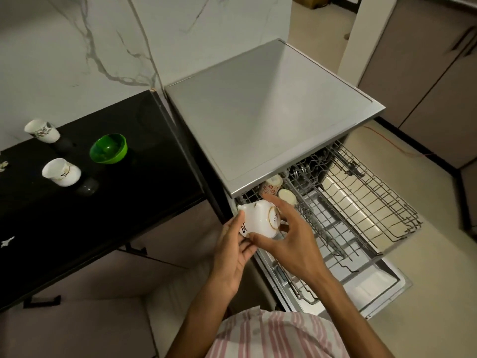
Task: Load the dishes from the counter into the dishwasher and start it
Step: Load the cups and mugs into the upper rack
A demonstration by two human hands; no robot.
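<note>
Both hands, left hand [233, 250] and right hand [286, 237], are gripping a white cup [260, 219] over the dishwasher rack [361, 202]; its base marking is showing, too blurred to read.

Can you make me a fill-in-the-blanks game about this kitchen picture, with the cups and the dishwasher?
1. Both hands hold a white ____ over the upper rack.
2. The bowl on the black counter is coloured ____.
3. The number of white cups on the counter is ____.
4. The dishwasher door is ____.

Missing words: cup; green; two; open
</note>
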